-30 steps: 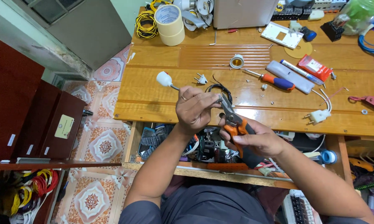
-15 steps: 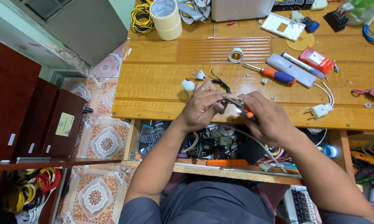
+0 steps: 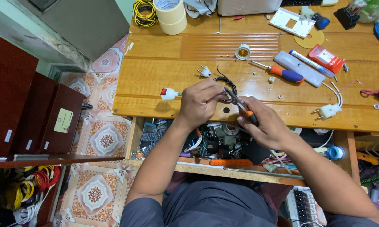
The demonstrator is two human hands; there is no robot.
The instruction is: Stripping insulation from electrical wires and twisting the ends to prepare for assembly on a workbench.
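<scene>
My left hand (image 3: 202, 101) pinches a thin black wire (image 3: 227, 84) that loops up over the wooden workbench (image 3: 164, 63). A white lamp socket (image 3: 169, 93) with a red mark lies just left of this hand. My right hand (image 3: 263, 124) grips orange-handled pliers (image 3: 240, 103), whose jaws point up-left at the wire between the two hands. Both hands hover over the bench's front edge, above an open drawer (image 3: 214, 145) full of parts.
On the bench lie a small white plug (image 3: 204, 71), a white bulb holder (image 3: 242, 52), an orange and blue screwdriver (image 3: 282, 73), a white plug with cord (image 3: 329, 110), tape rolls (image 3: 171, 14) and a yellow wire coil (image 3: 144, 11). Dark red cabinets (image 3: 25, 113) stand at the left.
The hands have shifted back towards the bench's front edge. The white lamp socket now lies to the left of my left hand, and the pliers' jaws sit closer to the wire.
</scene>
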